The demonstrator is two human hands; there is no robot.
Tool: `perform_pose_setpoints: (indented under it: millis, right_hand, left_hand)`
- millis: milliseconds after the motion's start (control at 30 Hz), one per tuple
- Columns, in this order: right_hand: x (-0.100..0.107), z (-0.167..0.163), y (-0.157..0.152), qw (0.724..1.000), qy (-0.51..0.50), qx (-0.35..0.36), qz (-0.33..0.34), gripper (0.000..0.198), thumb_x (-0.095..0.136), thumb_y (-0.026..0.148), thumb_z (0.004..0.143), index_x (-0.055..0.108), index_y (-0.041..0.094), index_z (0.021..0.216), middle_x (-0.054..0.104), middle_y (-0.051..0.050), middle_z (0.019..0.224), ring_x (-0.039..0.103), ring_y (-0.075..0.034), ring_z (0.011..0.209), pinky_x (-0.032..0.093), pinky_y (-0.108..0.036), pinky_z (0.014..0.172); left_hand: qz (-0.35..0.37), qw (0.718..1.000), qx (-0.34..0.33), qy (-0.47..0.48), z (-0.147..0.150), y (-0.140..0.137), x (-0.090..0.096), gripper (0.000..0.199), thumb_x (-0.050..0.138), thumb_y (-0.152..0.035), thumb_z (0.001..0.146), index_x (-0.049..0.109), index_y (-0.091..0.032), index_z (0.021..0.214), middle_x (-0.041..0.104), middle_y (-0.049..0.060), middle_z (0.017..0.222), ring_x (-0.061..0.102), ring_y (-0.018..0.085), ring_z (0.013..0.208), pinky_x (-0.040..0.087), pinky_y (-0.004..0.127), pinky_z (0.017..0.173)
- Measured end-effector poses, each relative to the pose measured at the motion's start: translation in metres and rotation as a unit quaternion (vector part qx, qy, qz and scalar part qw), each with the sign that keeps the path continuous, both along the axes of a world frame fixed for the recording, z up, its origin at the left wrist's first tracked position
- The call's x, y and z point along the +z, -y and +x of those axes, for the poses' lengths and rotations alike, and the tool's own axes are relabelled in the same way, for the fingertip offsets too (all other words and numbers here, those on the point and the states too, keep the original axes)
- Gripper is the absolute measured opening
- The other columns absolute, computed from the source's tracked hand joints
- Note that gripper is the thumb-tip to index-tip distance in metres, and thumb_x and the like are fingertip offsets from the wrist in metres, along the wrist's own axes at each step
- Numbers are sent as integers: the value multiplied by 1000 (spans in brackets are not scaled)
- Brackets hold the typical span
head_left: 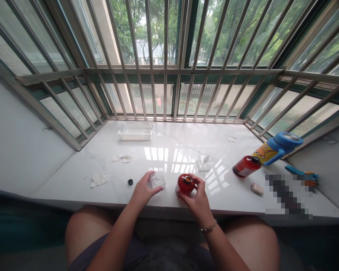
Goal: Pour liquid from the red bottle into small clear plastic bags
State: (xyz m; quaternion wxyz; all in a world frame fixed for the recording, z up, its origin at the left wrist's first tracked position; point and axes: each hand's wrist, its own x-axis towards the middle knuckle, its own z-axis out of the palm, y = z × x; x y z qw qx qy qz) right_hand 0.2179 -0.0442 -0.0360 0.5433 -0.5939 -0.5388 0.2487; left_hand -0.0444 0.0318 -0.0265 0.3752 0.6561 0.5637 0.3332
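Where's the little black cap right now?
In the head view, the small black cap lies on the white sill, just left of the left hand, with a crumpled white tissue farther left.

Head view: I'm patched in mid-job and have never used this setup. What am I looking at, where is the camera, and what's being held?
There is no machine here: a seated person works with two bare hands, and the one camera sits on their head, looking forward and down, so you see their arms and knees. In front is a white windowsill behind metal window bars. The left hand holds a small clear box. The right hand grips a small red bottle standing upright, its mouth open. A small black cap lies to the left. Farther off are a white basket, a second red bottle on its side, and a blue and yellow bottle lying tilted.
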Motion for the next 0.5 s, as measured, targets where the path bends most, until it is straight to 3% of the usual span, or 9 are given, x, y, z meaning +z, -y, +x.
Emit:
perform_pose_setpoints:
  millis: [133, 200, 400, 500]
  right_hand:
    - [-7, -4, -8, 999, -22, 11, -32, 88, 93, 59, 75, 43, 26, 140, 68, -18, 140, 72, -35, 124, 60, -55, 108]
    - [-8, -4, -8, 998, -19, 25, -46, 92, 91, 59, 78, 40, 24, 147, 66, -19, 143, 72, -36, 126, 58, -55, 111]
    - [-7, 7, 7, 986, 5, 163, -34, 89, 67, 43, 101, 16, 27, 171, 41, -18, 172, 46, -34, 158, 39, -57, 130]
    - [-11, 10, 11, 989, 28, 145, -30, 87, 70, 44, 99, 21, 28, 170, 41, -17, 171, 44, -35, 158, 36, -60, 131]
  left_hand:
    - [3, 1000, -15, -18, -1, 4, 1, 73, 94, -41, 73, 63, -28, 138, 72, 8, 143, 69, 33, 135, 51, 50, 121]
    - [-1, 1000, -22, -22, -2, 6, 2, 72, 94, -41, 73, 63, -29, 138, 73, 7, 143, 70, 33, 133, 51, 49, 120]
    - [-15, 999, -18, -31, -3, 9, 5, 79, 95, -43, 71, 61, -28, 141, 74, 10, 141, 70, 35, 133, 52, 50, 118]
    - [-27, 999, 0, -28, -3, 9, 3, 85, 96, -46, 69, 57, -26, 142, 73, 13, 141, 69, 36, 134, 53, 50, 117]
